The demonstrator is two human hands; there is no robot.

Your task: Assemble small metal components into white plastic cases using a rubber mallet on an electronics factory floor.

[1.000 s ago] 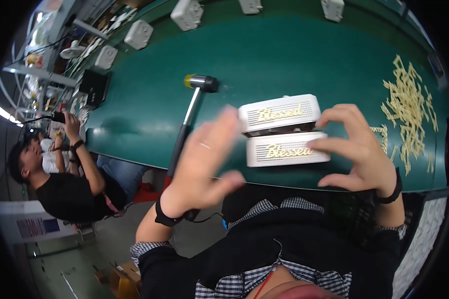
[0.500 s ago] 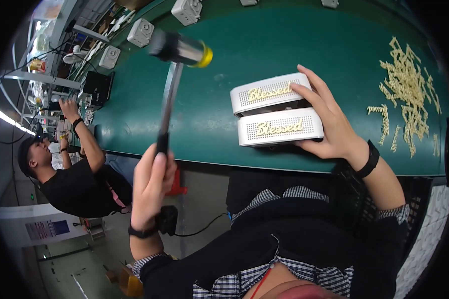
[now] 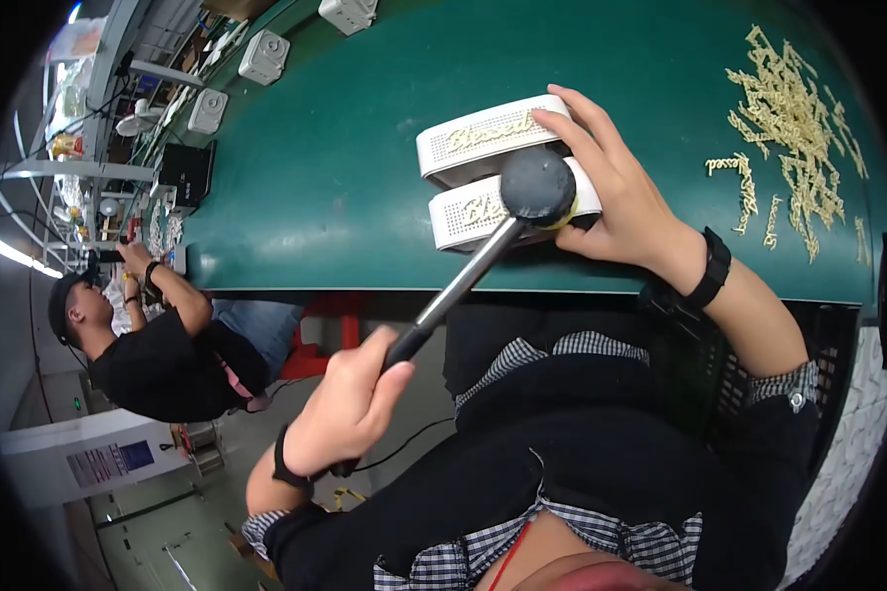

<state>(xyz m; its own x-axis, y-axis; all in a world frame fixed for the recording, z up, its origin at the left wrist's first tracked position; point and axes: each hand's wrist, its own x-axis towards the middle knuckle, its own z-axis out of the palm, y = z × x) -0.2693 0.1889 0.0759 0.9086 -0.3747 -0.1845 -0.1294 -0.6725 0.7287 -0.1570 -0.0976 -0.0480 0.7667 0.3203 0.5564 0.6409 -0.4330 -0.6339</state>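
My left hand (image 3: 350, 406) is wrapped round the black grip of a mallet (image 3: 460, 286) with a metal shaft. Its black head covers the right part of a near white perforated casing (image 3: 450, 225); whether it touches cannot be told. A second such casing (image 3: 442, 158) stands just behind, a dark gap between them. Cream script lettering (image 3: 490, 134) lies across the far casing's face; similar lettering on the near one is partly hidden by the mallet. My right hand (image 3: 626, 192) grips both casings at their right ends, fingers over the far one, thumb by the near one.
A loose pile of cream script pieces (image 3: 788, 118) lies on the green tabletop (image 3: 306, 177) at the right. Several white casings (image 3: 264, 57) line the far left edge, near a black box (image 3: 185, 177). Another person (image 3: 153, 355) works at the left.
The mallet has swung down and right from its raised position to over the near casing. My left hand moved down and right with it. My right hand still holds both casings.
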